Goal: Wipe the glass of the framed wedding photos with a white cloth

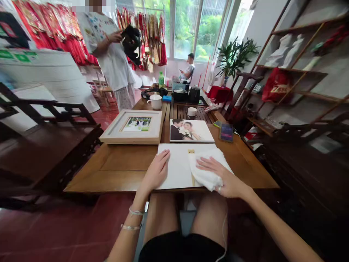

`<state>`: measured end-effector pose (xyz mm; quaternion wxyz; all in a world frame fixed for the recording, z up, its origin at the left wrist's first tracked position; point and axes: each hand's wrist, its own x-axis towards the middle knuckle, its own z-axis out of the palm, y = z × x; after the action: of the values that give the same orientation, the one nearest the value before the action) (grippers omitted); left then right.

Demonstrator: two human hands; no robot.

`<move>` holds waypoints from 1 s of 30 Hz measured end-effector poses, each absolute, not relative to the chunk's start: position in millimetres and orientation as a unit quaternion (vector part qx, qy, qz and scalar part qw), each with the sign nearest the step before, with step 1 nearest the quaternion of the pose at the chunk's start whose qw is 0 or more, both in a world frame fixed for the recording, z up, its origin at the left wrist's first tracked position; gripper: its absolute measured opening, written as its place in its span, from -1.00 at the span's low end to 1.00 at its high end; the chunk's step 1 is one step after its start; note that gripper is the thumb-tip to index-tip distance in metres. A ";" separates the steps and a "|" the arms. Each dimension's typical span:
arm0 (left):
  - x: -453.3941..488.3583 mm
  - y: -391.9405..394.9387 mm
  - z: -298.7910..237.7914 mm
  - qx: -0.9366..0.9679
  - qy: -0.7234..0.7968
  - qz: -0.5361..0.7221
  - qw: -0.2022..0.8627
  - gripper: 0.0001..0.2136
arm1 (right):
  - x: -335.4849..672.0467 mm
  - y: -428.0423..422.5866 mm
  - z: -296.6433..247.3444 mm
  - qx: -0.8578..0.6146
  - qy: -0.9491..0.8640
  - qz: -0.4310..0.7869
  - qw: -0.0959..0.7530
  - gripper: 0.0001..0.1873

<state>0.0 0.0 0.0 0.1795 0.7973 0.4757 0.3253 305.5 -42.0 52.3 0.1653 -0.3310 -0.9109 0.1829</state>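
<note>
A large white album board (178, 163) lies flat at the near edge of the wooden table (122, 167). My left hand (156, 173) rests flat on the board's left part, fingers stretched out. My right hand (223, 176) presses a folded white cloth (205, 167) onto the board's right part, fingers spread over it. A thin gold strip (191, 151) shows on the board beside the cloth.
Beyond the board lie a wedding photo print (191, 131), a framed photo (133, 126) and a phone (226, 132). A teapot (155, 100), cup (192, 111) and kettles stand farther back. A person stands at the left rear, another sits by the window. Shelves line the right.
</note>
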 end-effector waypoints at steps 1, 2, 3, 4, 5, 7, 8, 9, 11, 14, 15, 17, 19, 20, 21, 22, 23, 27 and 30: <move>0.0 0.4 -0.6 0.797 0.476 0.326 0.179 -0.57 | 306.3 -31.0 50.3 -0.348 -0.906 0.170 0.172 -0.14; -0.1 0.8 -1.2 0.797 0.476 0.326 0.179 -0.58 | 307.1 -19.9 48.3 -0.367 -0.900 0.156 0.177 -0.15; -0.1 1.2 -1.7 0.797 0.475 0.326 0.179 -0.58 | 307.6 -8.9 46.3 -0.387 -0.893 0.142 0.182 -0.16; -0.3 1.5 -2.1 0.798 0.475 0.326 0.179 -0.58 | 307.9 1.8 44.4 -0.409 -0.885 0.126 0.185 -0.18; -0.5 1.7 -2.5 0.798 0.475 0.326 0.179 -0.58 | 307.8 11.9 42.7 -0.435 -0.874 0.106 0.186 -0.20; -0.9 2.0 -3.0 0.799 0.474 0.324 0.179 -0.58 | 306.6 28.0 39.9 -0.481 -0.853 0.073 0.187 -0.25; -1.2 2.1 -3.1 0.800 0.474 0.323 0.179 -0.58 | 305.7 32.8 39.1 -0.496 -0.846 0.063 0.187 -0.27; -1.5 2.2 -3.2 0.801 0.474 0.321 0.179 -0.58 | 304.7 35.0 38.6 -0.502 -0.843 0.058 0.185 -0.27; -1.9 2.3 -3.2 0.802 0.473 0.318 0.178 -0.57 | 303.4 30.8 38.9 -0.493 -0.850 0.063 0.175 -0.25; -2.0 2.3 -3.4 0.802 0.474 0.320 0.175 -0.57 | 304.6 5.6 42.3 -0.465 -0.867 0.082 0.159 -0.18; -1.8 2.2 -3.4 0.802 0.474 0.321 0.174 -0.57 | 306.0 -6.6 44.3 -0.455 -0.872 0.090 0.156 -0.15; -1.5 2.0 -3.5 0.801 0.474 0.322 0.173 -0.58 | 310.1 -34.0 49.8 -0.440 -0.879 0.107 0.150 -0.11; -1.2 1.6 -3.2 0.800 0.474 0.325 0.173 -0.58 | 315.1 -61.7 57.1 -0.428 -0.884 0.125 0.139 -0.10; -1.1 1.4 -3.0 0.799 0.475 0.327 0.172 -0.58 | 317.7 -74.1 60.9 -0.424 -0.886 0.134 0.131 -0.10; -1.0 1.3 -2.7 0.799 0.474 0.328 0.171 -0.58 | 320.1 -84.4 64.6 -0.421 -0.888 0.142 0.123 -0.09; -1.0 1.2 -2.4 0.800 0.474 0.327 0.170 -0.58 | 322.2 -92.0 67.8 -0.420 -0.888 0.149 0.115 -0.09; -1.1 1.1 -2.1 0.801 0.473 0.326 0.169 -0.58 | 323.9 -96.3 70.1 -0.419 -0.887 0.157 0.109 -0.09; -1.4 0.9 -1.2 0.804 0.475 0.315 0.170 -0.57 | 326.5 -76.3 67.4 -0.418 -0.880 0.188 0.125 -0.17; -1.0 0.6 -1.2 0.801 0.478 0.319 0.169 -0.57 | 325.4 -30.5 55.8 -0.403 -0.875 0.201 0.176 -0.29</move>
<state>-1.0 0.6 -1.2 0.1689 0.8009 0.4780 0.3188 325.4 -30.5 55.8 0.1764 -0.4028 -0.8754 0.2009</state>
